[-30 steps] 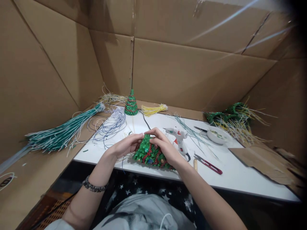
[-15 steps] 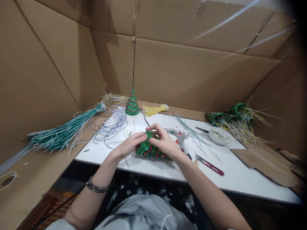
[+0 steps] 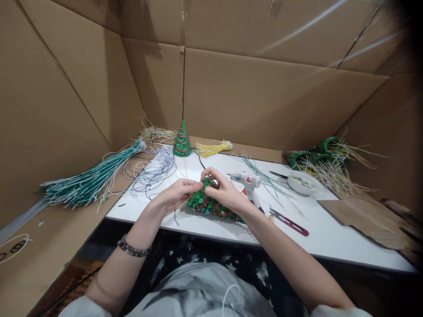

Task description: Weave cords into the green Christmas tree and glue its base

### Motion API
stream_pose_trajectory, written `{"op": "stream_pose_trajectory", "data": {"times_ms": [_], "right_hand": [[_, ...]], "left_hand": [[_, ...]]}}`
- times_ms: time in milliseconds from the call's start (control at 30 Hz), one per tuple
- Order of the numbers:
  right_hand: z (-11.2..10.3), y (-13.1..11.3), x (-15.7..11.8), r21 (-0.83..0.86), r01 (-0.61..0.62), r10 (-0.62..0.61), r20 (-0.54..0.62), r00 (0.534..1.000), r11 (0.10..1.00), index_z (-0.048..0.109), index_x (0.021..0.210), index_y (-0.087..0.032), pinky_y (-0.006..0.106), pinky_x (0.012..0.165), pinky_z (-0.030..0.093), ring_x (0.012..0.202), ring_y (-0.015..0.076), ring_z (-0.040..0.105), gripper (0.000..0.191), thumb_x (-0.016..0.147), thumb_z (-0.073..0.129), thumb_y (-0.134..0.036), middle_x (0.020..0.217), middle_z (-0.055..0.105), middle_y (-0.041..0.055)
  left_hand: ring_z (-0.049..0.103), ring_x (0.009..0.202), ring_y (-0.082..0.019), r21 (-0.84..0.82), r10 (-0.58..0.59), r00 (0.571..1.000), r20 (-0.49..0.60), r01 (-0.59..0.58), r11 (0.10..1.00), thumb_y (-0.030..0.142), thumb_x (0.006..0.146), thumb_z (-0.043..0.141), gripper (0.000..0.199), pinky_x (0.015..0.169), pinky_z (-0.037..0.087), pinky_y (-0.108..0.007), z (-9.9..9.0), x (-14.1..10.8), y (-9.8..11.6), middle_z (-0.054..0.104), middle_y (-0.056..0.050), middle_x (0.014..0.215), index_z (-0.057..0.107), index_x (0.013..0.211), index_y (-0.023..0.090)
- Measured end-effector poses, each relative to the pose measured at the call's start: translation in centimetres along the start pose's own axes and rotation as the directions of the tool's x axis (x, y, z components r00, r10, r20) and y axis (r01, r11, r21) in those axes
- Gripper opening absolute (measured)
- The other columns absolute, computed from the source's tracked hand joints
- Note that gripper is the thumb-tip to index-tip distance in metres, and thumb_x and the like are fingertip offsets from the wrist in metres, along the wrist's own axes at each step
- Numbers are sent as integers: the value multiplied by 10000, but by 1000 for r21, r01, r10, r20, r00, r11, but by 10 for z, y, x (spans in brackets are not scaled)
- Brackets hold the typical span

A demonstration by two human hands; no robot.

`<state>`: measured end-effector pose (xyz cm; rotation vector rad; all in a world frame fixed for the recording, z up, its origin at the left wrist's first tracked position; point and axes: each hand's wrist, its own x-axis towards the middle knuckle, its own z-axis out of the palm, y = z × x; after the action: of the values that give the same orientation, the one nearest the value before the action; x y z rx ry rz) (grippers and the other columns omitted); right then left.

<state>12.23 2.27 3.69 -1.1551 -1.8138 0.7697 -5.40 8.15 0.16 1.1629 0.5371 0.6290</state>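
Observation:
A small green Christmas tree (image 3: 215, 208) with red garland and coloured beads lies on its side at the table's front. From the right, my right hand (image 3: 222, 190) curls its thumb and forefinger around the tree's green foliage. The fingertips of my left hand (image 3: 178, 193) are pinched together at the tree's left end, close to my right fingertips. What lies between the left fingertips is too small to make out. Thin pale strands show beneath the left palm. Behind my right hand lies a white glue gun (image 3: 249, 181), partly hidden.
Another decorated tree (image 3: 182, 141) stands upright at the back. Green-white wire bundles (image 3: 89, 182), blue-white wires (image 3: 155, 169) and a yellow bundle (image 3: 214, 148) lie around. On the right are red-handled snips (image 3: 292, 223), a white bowl (image 3: 306, 187) and cardboard (image 3: 360, 220). Cardboard walls (image 3: 264, 97) enclose the table.
My left fingers have drawn into a tighter pinch beside the tree. More of the tree's decorated side shows between my hands. The view has shifted slightly.

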Motion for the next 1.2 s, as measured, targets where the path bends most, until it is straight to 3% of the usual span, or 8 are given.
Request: {"op": "stream_pose_trajectory", "data": {"times_ms": [300, 400, 533, 600, 700, 867, 1033, 1200], "right_hand": [[8, -6, -2, -48, 90, -92, -50, 994, 995, 544, 873, -234, 349, 931, 393, 1002, 205, 514, 193, 694, 548, -161, 960, 541, 9], [2, -4, -5, 18, 35, -35, -29, 999, 999, 601, 965, -248, 376, 953, 404, 1090, 217, 543, 237, 738, 586, -182, 1086, 602, 24], [-16, -7, -17, 258, 41, 20, -229, 973, 965, 642, 987, -282, 416, 1054, 376, 1299, 232, 490, 152, 838, 624, -308, 1338, 584, 25], [-21, -13, -25, 405, 131, 33, -374, 927, 905, 632, 906, -275, 399, 1012, 423, 1213, 220, 560, 75, 867, 604, -333, 1244, 625, 30], [-16, -24, -41, 606, 175, 128, -423, 897, 776, 576, 794, -246, 336, 740, 493, 757, 171, 634, 111, 864, 597, -329, 794, 603, 7], [0, -28, -63, 782, 220, 182, -389, 903, 583, 350, 620, -216, 237, 492, 319, 385, 67, 296, 306, 852, 528, -306, 515, 278, -98], [-3, -14, -75, 735, 247, 216, -473, 854, 632, 337, 594, -210, 208, 442, 260, 358, 47, 237, 395, 879, 562, -365, 470, 262, -112], [-20, 1, -93, 629, 182, 334, -610, 719, 756, 515, 635, -181, 175, 435, 312, 419, 52, 418, 330, 775, 742, -377, 494, 448, -76]], "left_hand": [[427, 574, -90, 106, 14, 1000, 8, -15, 994, 496, 646, 847, 438, 540, 287, -232, 1, -12, 7, 528, 9, 614, 668, 686, 98], [385, 557, -81, 146, 29, 1000, -7, -28, 989, 502, 702, 810, 426, 529, 247, -236, 0, -16, 5, 493, 26, 601, 647, 701, 108], [366, 557, -76, 165, 47, 999, -27, -42, 985, 515, 729, 785, 433, 534, 230, -234, 1, -18, 2, 458, 42, 601, 591, 688, 129], [370, 557, -74, 163, 49, 998, -48, -40, 986, 521, 719, 789, 450, 538, 234, -229, 3, -18, 1, 451, 47, 600, 557, 671, 139], [379, 554, -71, 157, 47, 994, -95, -31, 987, 513, 675, 823, 465, 541, 248, -219, 3, -17, 0, 459, 51, 601, 540, 668, 143], [449, 606, -93, 167, 24, 998, -56, -14, 986, 489, 724, 791, 388, 587, 320, -219, 4, -17, 3, 552, 26, 666, 624, 742, 139], [482, 642, -116, 216, 31, 999, -18, -26, 976, 493, 806, 711, 370, 630, 360, -232, 8, -17, 5, 613, 4, 677, 675, 682, 147], [556, 704, -138, 133, 31, 997, -72, -21, 991, 480, 777, 752, 343, 687, 413, -235, 11, -21, 8, 678, -29, 728, 725, 749, 138]]}}
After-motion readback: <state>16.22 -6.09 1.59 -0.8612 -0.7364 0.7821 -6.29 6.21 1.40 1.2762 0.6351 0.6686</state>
